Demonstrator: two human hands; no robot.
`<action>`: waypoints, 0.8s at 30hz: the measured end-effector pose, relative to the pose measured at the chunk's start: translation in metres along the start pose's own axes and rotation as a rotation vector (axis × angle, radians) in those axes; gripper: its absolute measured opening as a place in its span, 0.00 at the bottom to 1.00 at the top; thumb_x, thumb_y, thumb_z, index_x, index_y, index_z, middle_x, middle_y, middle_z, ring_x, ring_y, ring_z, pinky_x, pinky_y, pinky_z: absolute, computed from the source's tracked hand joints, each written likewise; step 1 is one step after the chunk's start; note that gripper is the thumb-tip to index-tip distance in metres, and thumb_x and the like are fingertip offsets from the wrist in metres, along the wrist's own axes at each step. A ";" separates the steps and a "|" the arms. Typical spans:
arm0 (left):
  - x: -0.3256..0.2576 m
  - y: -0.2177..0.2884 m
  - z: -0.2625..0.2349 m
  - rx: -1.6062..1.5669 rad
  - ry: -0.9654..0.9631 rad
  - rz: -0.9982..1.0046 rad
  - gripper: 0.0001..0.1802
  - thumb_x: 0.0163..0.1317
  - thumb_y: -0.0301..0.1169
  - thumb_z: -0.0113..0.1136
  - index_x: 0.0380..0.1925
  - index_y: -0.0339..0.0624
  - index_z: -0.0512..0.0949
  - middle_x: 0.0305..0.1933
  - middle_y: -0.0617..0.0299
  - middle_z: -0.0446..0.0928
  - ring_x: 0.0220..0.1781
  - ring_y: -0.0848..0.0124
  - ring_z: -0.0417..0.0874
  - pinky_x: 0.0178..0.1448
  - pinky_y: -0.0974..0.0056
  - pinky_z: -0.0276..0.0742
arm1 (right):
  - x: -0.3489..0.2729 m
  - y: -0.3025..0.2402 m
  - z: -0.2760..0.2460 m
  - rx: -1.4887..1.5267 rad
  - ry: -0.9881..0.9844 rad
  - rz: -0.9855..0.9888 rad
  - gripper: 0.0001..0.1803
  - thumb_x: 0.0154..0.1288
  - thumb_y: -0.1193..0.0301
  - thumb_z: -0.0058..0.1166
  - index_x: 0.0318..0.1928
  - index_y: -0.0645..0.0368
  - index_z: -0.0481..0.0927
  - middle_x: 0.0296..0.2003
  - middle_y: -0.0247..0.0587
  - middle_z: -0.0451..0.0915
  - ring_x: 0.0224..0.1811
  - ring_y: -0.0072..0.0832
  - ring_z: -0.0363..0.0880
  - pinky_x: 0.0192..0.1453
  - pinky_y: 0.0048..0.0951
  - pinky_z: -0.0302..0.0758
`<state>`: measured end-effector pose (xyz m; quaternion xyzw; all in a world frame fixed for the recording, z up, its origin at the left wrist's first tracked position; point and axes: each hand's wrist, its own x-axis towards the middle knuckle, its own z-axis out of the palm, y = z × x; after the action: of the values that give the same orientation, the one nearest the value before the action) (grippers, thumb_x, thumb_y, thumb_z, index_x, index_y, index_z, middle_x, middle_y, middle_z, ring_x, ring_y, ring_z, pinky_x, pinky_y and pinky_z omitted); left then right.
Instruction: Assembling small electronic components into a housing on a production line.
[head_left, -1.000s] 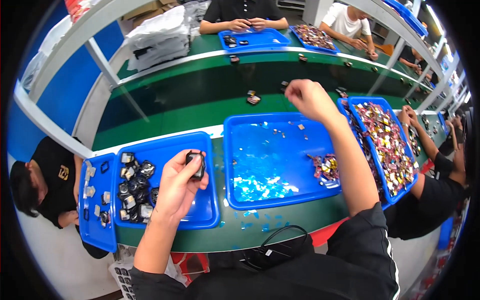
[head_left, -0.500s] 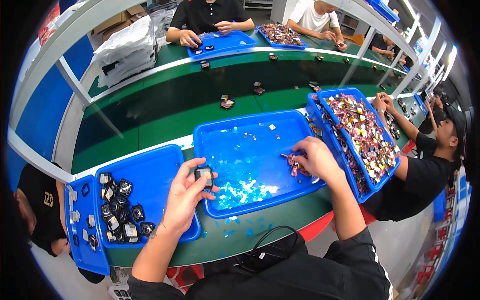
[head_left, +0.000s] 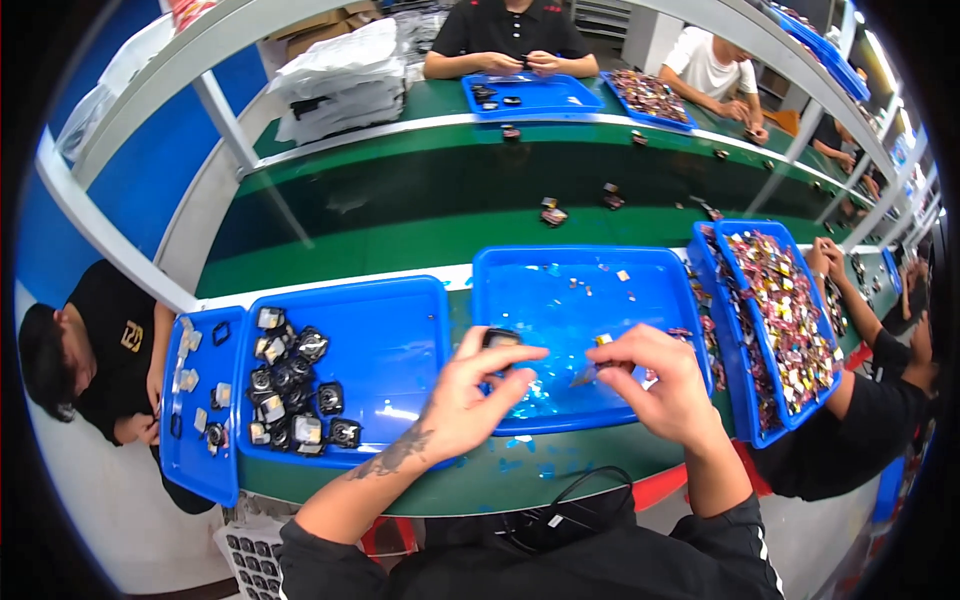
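Head view, read left to right. At nine o'clock a seated person [head_left: 95, 350] in a black shirt leans toward a narrow tray [head_left: 190, 470] holding a few small parts. Just beside it lies a left tray [head_left: 400, 330], blue, with a cluster of black parts [head_left: 295, 390] heaped at its left side. All trays sit on a green surface [head_left: 420, 240].

Near centre, the left hand [head_left: 470, 400] comes up from six o'clock, its fingers [head_left: 515, 362] pinched around a small black part [head_left: 500, 340], held just above the near edge of the middle tray [head_left: 580, 290]. That tray carries only scattered bits and clear scraps. The right hand [head_left: 665, 385] is just beside the left, at about four o'clock from the part, fingers [head_left: 625, 350] curled and clenched on a small thin piece [head_left: 590, 372], too small to identify.

Toward three o'clock, a right tray [head_left: 725, 390] is filled with a pile of colourful pieces [head_left: 785, 310]. Another person's arm [head_left: 850, 300] reaches beside it. At twelve o'clock, across the surface, two more people sit at a far tray [head_left: 570, 100]. A few loose parts [head_left: 553, 213] lie on the surface between.
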<state>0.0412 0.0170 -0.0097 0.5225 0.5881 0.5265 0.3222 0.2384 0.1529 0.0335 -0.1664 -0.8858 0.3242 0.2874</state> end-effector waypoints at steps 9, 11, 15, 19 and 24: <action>0.002 -0.013 0.004 -0.344 -0.131 -0.054 0.09 0.64 0.29 0.62 0.41 0.37 0.81 0.45 0.59 0.73 0.45 0.73 0.77 0.46 0.70 0.76 | 0.010 -0.007 0.029 0.280 -0.073 -0.038 0.09 0.52 0.82 0.65 0.36 0.61 0.84 0.31 0.41 0.82 0.34 0.30 0.82 0.38 0.28 0.78; 0.002 -0.016 0.002 -0.262 -0.175 -0.117 0.07 0.62 0.27 0.63 0.38 0.35 0.82 0.46 0.59 0.73 0.47 0.72 0.78 0.48 0.69 0.77 | 0.006 -0.002 0.029 0.261 -0.029 -0.111 0.09 0.52 0.81 0.65 0.36 0.61 0.85 0.32 0.41 0.83 0.37 0.32 0.83 0.41 0.30 0.80; -0.011 -0.007 -0.001 -0.459 -0.090 -0.135 0.10 0.57 0.20 0.65 0.40 0.33 0.82 0.48 0.54 0.73 0.48 0.67 0.79 0.52 0.62 0.80 | 0.005 -0.001 0.038 0.446 -0.080 -0.059 0.10 0.56 0.79 0.64 0.40 0.60 0.85 0.37 0.42 0.83 0.41 0.33 0.83 0.47 0.31 0.78; -0.017 -0.013 0.000 -0.361 0.081 -0.053 0.06 0.52 0.17 0.67 0.31 0.33 0.82 0.44 0.56 0.74 0.42 0.69 0.78 0.45 0.67 0.76 | 0.006 -0.002 0.051 0.578 -0.078 0.044 0.09 0.62 0.74 0.59 0.43 0.61 0.83 0.35 0.42 0.83 0.40 0.32 0.82 0.45 0.30 0.78; -0.006 -0.006 0.012 0.072 0.133 0.086 0.08 0.46 0.20 0.70 0.29 0.35 0.82 0.41 0.55 0.75 0.42 0.68 0.77 0.43 0.66 0.74 | -0.002 0.006 0.053 0.459 -0.062 0.208 0.07 0.62 0.72 0.57 0.35 0.64 0.78 0.30 0.42 0.82 0.33 0.29 0.83 0.38 0.30 0.78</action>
<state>0.0518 0.0148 -0.0198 0.5222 0.6038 0.5521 0.2406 0.2074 0.1307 -0.0042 -0.1771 -0.7755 0.5494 0.2557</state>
